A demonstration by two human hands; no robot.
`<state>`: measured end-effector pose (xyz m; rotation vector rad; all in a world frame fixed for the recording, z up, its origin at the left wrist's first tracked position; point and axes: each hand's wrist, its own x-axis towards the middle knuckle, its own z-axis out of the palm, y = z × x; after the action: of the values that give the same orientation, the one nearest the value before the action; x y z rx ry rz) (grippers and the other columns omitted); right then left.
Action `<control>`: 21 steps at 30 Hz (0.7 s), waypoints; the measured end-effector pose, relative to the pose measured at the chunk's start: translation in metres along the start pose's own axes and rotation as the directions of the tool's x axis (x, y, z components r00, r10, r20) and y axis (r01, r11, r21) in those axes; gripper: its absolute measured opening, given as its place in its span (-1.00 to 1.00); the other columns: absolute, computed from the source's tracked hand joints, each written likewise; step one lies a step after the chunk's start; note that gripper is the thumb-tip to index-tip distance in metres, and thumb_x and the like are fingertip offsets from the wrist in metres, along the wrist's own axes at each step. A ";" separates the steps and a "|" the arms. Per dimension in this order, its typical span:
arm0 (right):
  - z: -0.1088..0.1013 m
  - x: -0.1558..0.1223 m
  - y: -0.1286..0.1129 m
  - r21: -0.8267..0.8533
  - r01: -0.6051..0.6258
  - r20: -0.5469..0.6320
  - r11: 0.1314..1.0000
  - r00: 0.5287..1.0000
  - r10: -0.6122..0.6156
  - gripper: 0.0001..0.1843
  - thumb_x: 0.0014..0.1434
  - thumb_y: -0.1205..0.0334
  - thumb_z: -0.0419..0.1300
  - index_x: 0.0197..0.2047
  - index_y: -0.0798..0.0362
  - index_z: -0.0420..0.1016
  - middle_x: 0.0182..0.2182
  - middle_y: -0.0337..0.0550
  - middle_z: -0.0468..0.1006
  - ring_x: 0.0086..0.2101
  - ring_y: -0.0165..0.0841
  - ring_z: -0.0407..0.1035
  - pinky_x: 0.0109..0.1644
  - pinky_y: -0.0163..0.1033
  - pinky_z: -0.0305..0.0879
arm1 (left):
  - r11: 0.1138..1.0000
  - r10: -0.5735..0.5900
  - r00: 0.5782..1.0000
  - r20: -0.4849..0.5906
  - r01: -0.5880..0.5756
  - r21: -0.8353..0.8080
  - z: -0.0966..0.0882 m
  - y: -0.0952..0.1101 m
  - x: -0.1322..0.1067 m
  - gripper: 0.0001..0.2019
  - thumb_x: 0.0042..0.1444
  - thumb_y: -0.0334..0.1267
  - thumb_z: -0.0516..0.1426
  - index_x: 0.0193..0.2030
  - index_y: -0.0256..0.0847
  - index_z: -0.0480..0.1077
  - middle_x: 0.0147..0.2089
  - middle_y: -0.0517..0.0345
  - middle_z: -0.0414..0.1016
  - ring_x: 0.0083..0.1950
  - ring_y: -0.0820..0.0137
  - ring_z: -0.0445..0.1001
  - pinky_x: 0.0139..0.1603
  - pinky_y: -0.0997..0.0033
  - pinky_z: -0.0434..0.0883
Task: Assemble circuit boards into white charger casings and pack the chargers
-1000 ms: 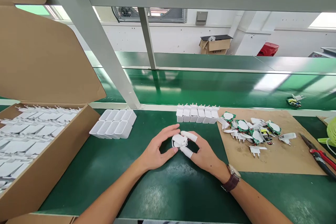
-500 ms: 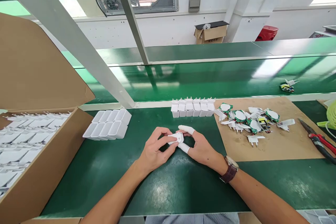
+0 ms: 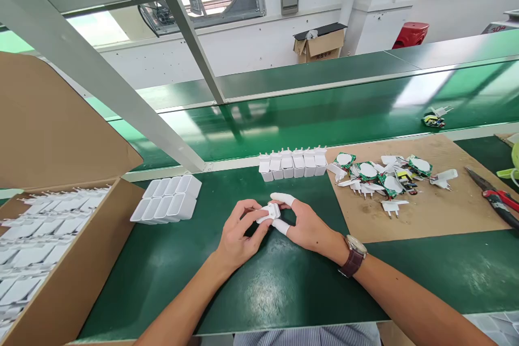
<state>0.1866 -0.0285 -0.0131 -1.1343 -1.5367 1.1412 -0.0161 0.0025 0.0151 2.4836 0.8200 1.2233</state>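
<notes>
Holding white part (image 3: 271,212), carton (image 3: 81,270) left, pliers (image 3: 489,193) right

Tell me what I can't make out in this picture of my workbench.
All in the head view:
- White plastic casing: underside hidden by the left hand and right hand.
- Open cardboard box: left side cut off by the left edge.
- Pliers: handle ends cut off by the right edge.
- Wristwatch: dial too small and slanted to read.

Smooth plastic for the handheld piece (image 3: 274,211) and cups (image 3: 187,206), matt cardboard for the box (image 3: 95,262), glossy green strip (image 3: 316,118).
</notes>
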 end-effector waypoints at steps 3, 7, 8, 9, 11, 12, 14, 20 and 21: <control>0.000 0.001 0.000 0.000 -0.012 -0.008 1.000 1.000 0.012 -0.40 0.25 0.17 0.28 0.34 -0.05 0.33 0.09 -0.03 0.57 0.06 -0.18 0.48 0.24 0.09 0.39 | 0.995 -0.098 0.995 0.004 0.098 -0.003 0.001 0.003 0.001 -0.81 0.22 -0.42 0.27 -0.04 -0.15 0.53 -0.11 0.05 0.45 -0.15 0.37 0.53 -0.14 0.33 0.56; 0.000 0.002 0.000 -0.002 -0.010 -0.010 1.000 1.000 0.010 -0.42 0.25 0.17 0.28 0.33 -0.06 0.34 0.08 -0.04 0.57 0.05 -0.17 0.48 0.24 0.09 0.38 | 0.985 -0.165 0.986 0.018 0.165 -0.041 -0.001 0.003 0.003 -0.88 0.23 -0.36 0.29 -0.10 -0.14 0.56 -0.15 0.09 0.49 -0.16 0.38 0.55 -0.12 0.34 0.56; 0.000 0.002 0.000 -0.007 -0.010 -0.008 1.000 1.000 0.010 -0.42 0.26 0.16 0.28 0.33 -0.07 0.34 0.08 -0.04 0.56 0.05 -0.17 0.48 0.24 0.09 0.38 | 0.983 -0.176 0.984 0.023 0.177 -0.053 -0.002 0.002 0.003 -0.88 0.23 -0.35 0.29 -0.10 -0.14 0.57 -0.16 0.09 0.49 -0.17 0.38 0.56 -0.13 0.34 0.55; 0.000 0.002 0.001 -0.015 -0.012 -0.006 1.000 1.000 0.012 -0.41 0.26 0.14 0.27 0.33 -0.07 0.34 0.08 -0.03 0.56 0.05 -0.17 0.48 0.24 0.09 0.38 | 0.980 -0.188 0.982 0.030 0.190 -0.066 -0.002 0.001 0.003 -0.88 0.23 -0.35 0.29 -0.10 -0.14 0.57 -0.16 0.09 0.50 -0.17 0.39 0.56 -0.13 0.35 0.55; 0.000 0.001 0.002 -0.030 -0.017 -0.003 0.999 1.000 0.017 -0.41 0.27 0.12 0.28 0.34 -0.07 0.33 0.09 -0.03 0.56 0.05 -0.17 0.47 0.24 0.09 0.38 | 0.974 -0.207 0.977 0.043 0.210 -0.085 -0.002 -0.001 0.003 -0.88 0.24 -0.34 0.29 -0.08 -0.14 0.57 -0.16 0.09 0.50 -0.16 0.38 0.56 -0.12 0.35 0.54; 0.000 0.001 0.002 -0.035 -0.018 -0.005 0.999 1.000 0.018 -0.40 0.27 0.11 0.28 0.34 -0.07 0.32 0.09 -0.03 0.56 0.05 -0.17 0.47 0.24 0.09 0.38 | 0.973 -0.209 0.977 0.049 0.213 -0.089 -0.002 -0.001 0.003 -0.87 0.24 -0.34 0.29 -0.08 -0.14 0.57 -0.15 0.08 0.50 -0.15 0.38 0.56 -0.12 0.34 0.54; 0.000 0.001 0.003 -0.047 -0.020 -0.003 0.999 1.000 0.020 -0.40 0.27 0.10 0.27 0.34 -0.07 0.31 0.09 -0.02 0.55 0.06 -0.18 0.47 0.23 0.09 0.39 | 0.976 -0.195 0.979 0.057 0.200 -0.087 -0.002 -0.001 0.003 -0.87 0.24 -0.36 0.29 -0.08 -0.15 0.56 -0.14 0.08 0.49 -0.15 0.38 0.55 -0.12 0.34 0.53; 0.000 0.001 0.002 -0.069 0.008 0.000 0.998 1.000 -0.008 -0.41 0.28 0.17 0.24 0.35 -0.01 0.28 0.09 -0.03 0.55 0.05 -0.24 0.48 0.24 0.04 0.40 | 0.999 -0.046 0.989 0.144 0.048 -0.016 -0.008 0.000 0.009 -0.90 0.26 -0.43 0.23 -0.13 -0.19 0.51 -0.11 0.07 0.41 -0.34 0.52 0.44 -0.34 0.46 0.44; 0.000 0.002 0.002 -0.071 0.019 -0.003 0.997 1.000 -0.020 -0.42 0.27 0.19 0.24 0.34 -0.01 0.28 0.08 -0.03 0.56 0.04 -0.25 0.48 0.24 0.03 0.40 | 1.000 -0.027 0.985 0.172 0.026 0.004 -0.009 0.000 0.009 -0.90 0.27 -0.43 0.22 -0.12 -0.20 0.50 -0.11 0.06 0.40 -0.37 0.54 0.42 -0.37 0.47 0.42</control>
<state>0.1869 -0.0265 -0.0149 -1.1658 -1.5930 1.0780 -0.0183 0.0075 0.0268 2.5285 0.8061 0.9824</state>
